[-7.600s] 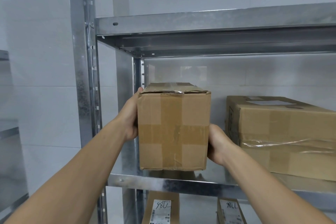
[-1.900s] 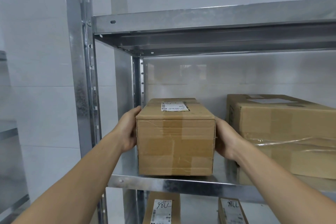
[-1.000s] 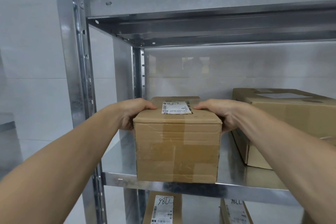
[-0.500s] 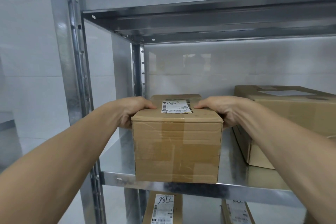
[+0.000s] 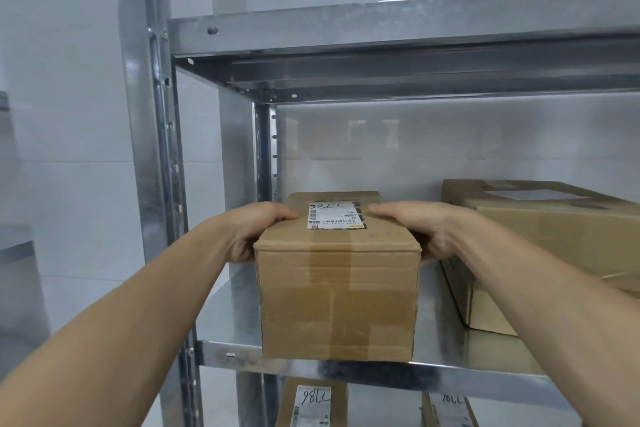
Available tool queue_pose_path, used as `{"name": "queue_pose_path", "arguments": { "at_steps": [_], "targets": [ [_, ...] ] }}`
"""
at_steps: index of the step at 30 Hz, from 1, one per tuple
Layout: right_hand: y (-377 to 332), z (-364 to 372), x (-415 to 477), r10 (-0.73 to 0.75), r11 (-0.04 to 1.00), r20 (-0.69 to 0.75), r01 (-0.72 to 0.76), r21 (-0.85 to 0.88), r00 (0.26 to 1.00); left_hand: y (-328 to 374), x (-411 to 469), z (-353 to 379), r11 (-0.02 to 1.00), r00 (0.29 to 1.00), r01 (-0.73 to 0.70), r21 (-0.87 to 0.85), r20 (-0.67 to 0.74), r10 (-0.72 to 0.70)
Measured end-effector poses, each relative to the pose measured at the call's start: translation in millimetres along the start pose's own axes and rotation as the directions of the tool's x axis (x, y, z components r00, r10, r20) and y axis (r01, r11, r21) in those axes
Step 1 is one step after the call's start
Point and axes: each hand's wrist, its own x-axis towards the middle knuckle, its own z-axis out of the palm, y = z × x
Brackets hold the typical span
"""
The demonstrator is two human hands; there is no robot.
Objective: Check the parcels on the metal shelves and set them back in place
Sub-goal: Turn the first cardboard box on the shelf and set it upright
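Head view: the parcel [image 5: 337, 288] sits between the two hands, its base on the metal shelf [image 5: 485, 376] and its front face flush with the shelf's front lip. The left hand [image 5: 256, 232] grips the parcel's left top edge, its fingers [image 5: 277, 215] curled over onto the top face and the palm against the side. The right hand [image 5: 426, 232] mirrors it on the right top edge, with fingers [image 5: 384, 210] bent over the top. The white label [image 5: 334, 215] lies face up between the two sets of fingertips, just clear of both.

Outside the left hand's knuckles there is a strip of bare shelf, then the upright post [image 5: 145, 149]. Just beyond the right hand's knuckles, across a narrow gap, stands the larger carton [image 5: 554, 253], set further back on the same shelf. Past the fingertips, bare shelf runs to the back wall. The upper shelf [image 5: 415, 31] hangs well above the hands. Below the wrists, two more labelled parcels [image 5: 311, 402] show on the level beneath.

At the earliest frame the parcel stood on end, held by its sides with no label showing; it now lies low with the label up. Half a second ago the grip and the parcel's place at the lip were the same.
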Motion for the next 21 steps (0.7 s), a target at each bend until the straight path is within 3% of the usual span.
{"name": "queue_pose_path", "arguments": {
  "at_steps": [11,21],
  "targets": [
    [-2.1,3.3,-24.4,-0.277,0.946,-0.132,0.294,0.135,0.952,7.2,-29.4,-2.6,0.940,0.940,-0.337,-0.047,-0.071,0.334],
    [24.5,11.3,-21.5,-0.301,0.806,-0.248,0.384,0.450,0.921,-18.0,-29.3,14.5,0.817,0.888,-0.456,-0.352,-0.238,0.393]
  ]
}}
